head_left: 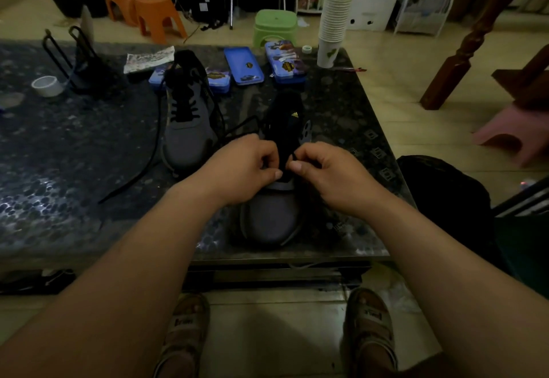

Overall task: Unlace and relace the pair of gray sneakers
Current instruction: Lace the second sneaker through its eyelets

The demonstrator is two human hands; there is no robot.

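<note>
My left hand (246, 169) and right hand (332, 175) hide the eyelets of the near gray sneaker (271, 218); both pinch its black lace (240, 126); it stands on the dark table (89, 145), toe toward me, black tongue raised.

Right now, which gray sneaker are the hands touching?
The nearer gray sneaker at the dark speckled table's front edge: the left hand and right hand pinch its black lace. The other gray sneaker sits farther back, untouched.

Near gray sneaker (271, 217) toe toward viewer, tongue raised, black lace (241, 127) loose; far sneaker (188, 131) laced, upright
</note>
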